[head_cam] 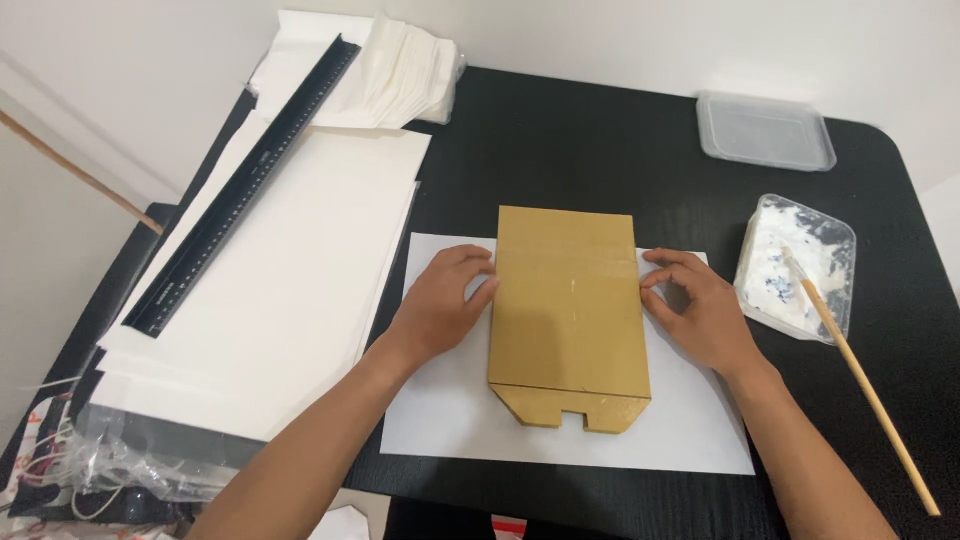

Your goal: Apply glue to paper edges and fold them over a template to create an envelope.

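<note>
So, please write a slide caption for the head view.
Both hands, left and right, press a brown cardboard piece on white paper.

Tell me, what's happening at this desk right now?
A person presses a brown cardboard piece flat onto a white sheet of paper, left hand at its left edge, right hand at its right edge. A glue tray with a brush lies to the right; a black ruler rests on stacked white sheets to the left.
</note>
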